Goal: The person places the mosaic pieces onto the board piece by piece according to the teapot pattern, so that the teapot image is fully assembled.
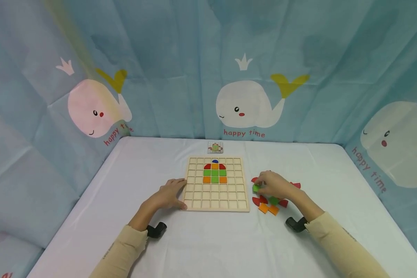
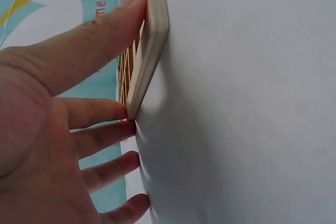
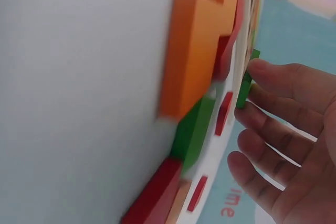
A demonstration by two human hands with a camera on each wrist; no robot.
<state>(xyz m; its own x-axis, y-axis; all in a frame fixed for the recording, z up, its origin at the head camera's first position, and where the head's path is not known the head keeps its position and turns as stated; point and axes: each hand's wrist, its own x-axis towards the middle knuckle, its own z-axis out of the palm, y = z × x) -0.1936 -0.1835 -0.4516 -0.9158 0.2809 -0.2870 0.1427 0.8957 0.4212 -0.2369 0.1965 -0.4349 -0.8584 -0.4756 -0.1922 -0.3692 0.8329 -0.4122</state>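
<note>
A wooden grid board (image 1: 232, 194) lies on the table with a figure of red, orange, green and blue pieces set in its upper middle. My left hand (image 1: 166, 195) rests at its left side. In the left wrist view the thumb (image 2: 118, 22) lies on the board's rim near a corner, while the fairly straight fingers touch the edge and the table. Over the loose pieces right of the board, my right hand (image 1: 275, 184) pinches a green square tile (image 3: 245, 85) between thumb and fingers. Its ring and little fingers are loosely bent.
Around the right hand lie red rounded pieces (image 1: 256, 201), orange squares (image 1: 273, 209) and another green tile (image 1: 273, 200). A small picture card (image 1: 215, 147) lies behind the board. Blue whale-print curtains (image 1: 180, 104) enclose the white table (image 1: 208, 243).
</note>
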